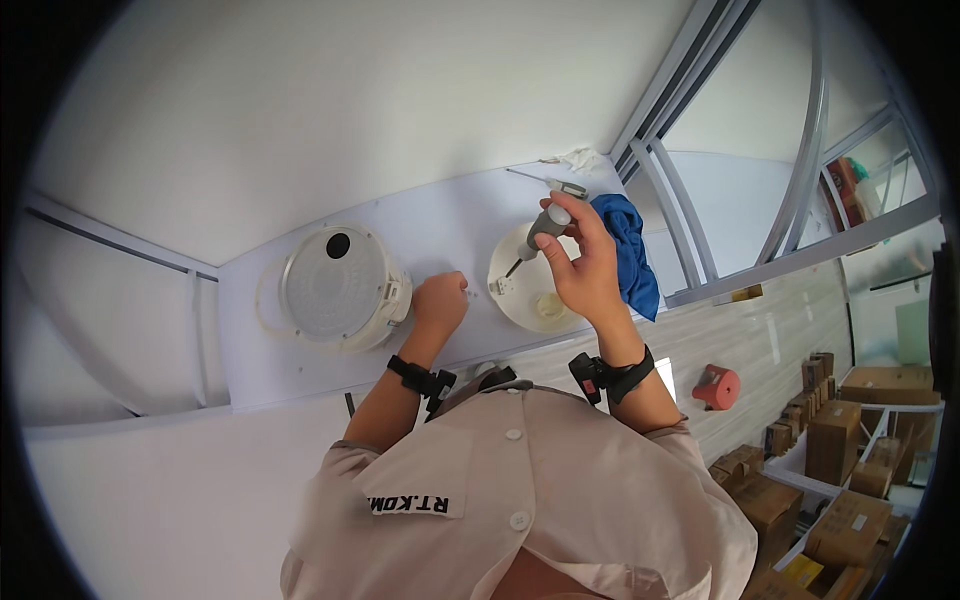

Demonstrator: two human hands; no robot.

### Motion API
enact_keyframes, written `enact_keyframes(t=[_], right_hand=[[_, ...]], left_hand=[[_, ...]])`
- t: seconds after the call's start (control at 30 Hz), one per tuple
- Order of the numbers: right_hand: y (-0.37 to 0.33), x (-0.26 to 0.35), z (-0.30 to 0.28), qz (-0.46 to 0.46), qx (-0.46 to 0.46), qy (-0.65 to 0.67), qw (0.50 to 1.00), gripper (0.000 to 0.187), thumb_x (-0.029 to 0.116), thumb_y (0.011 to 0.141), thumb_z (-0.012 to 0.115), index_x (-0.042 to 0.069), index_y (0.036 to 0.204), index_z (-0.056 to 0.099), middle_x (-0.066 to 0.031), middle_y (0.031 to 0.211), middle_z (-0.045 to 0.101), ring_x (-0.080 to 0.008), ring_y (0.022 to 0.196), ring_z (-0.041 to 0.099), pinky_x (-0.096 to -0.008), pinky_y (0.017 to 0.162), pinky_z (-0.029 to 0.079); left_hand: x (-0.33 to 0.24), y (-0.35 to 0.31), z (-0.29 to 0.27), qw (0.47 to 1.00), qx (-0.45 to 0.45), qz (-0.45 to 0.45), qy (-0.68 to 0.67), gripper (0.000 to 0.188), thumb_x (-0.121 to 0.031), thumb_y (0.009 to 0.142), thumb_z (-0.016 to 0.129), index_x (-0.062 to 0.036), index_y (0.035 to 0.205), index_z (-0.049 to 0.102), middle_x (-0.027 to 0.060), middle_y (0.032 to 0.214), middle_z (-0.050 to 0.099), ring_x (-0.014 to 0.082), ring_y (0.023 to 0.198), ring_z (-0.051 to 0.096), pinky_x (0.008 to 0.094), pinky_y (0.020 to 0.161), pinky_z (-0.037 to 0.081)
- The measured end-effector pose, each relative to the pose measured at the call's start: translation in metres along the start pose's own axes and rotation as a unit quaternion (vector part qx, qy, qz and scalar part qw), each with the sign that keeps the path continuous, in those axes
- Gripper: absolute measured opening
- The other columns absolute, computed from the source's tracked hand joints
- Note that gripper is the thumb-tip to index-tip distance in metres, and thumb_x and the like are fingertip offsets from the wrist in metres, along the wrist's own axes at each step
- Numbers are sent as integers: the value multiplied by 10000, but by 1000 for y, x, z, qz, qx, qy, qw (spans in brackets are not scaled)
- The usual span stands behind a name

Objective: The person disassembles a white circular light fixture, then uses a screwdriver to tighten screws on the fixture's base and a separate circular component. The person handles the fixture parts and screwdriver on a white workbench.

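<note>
Head view: grey-handled screwdriver (547,234) in right hand (587,268), gripped by the handle between thumb and fingers, shaft angled down-left. Tip at small white plastic block (506,286) inside left part of shallow round cream plastic shell (520,308); can't tell if touching. Shell on pale desk (440,222). Left hand (438,302) curled into a loose fist just left of shell; can't tell if anything inside. Farther left: round white plastic unit with grey top (330,292). Right of shell: crumpled blue cloth (630,262). Beyond shell: thin-shafted tool with grey-green handle (570,188).
</note>
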State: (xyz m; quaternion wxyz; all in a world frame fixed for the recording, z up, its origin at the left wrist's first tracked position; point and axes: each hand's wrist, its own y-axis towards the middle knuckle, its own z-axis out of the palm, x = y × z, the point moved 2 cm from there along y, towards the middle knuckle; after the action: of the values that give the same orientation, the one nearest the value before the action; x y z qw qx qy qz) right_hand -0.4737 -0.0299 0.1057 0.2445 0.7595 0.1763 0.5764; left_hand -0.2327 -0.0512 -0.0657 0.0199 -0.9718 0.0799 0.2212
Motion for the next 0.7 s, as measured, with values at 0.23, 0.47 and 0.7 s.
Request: enact_keyframes(t=[0.23, 0.47, 0.7], right_hand=[[0, 1, -3, 1, 3, 1, 1000, 512, -6, 947, 773, 53, 1433, 624, -146, 1319, 705, -258, 1134, 712, -360, 938, 602], [-1, 0, -8, 1, -5, -7, 1000, 512, -5, 941, 779, 59, 1427, 632, -140, 1318, 703, -254, 1127, 708, -354, 935, 598], [-3, 2, -15, 14, 17, -24, 999, 519, -8, 973, 775, 35, 1458, 596, -147, 1350, 684, -225, 1223, 689, -356, 1010, 577]], left_hand=[[-3, 11, 0, 998, 35, -43, 1, 163, -143, 898, 701, -145, 1012, 817, 131, 991, 798, 374, 949, 762, 503, 814, 610], [0, 20, 7, 997, 63, -38, 32, 227, -88, 900, 695, -148, 1066, 837, 133, 1077, 804, 358, 1012, 762, 487, 840, 620], [-3, 21, 5, 996, 62, -56, 31, 261, -83, 917, 681, -130, 1122, 836, 139, 1122, 804, 359, 1037, 759, 495, 885, 613]])
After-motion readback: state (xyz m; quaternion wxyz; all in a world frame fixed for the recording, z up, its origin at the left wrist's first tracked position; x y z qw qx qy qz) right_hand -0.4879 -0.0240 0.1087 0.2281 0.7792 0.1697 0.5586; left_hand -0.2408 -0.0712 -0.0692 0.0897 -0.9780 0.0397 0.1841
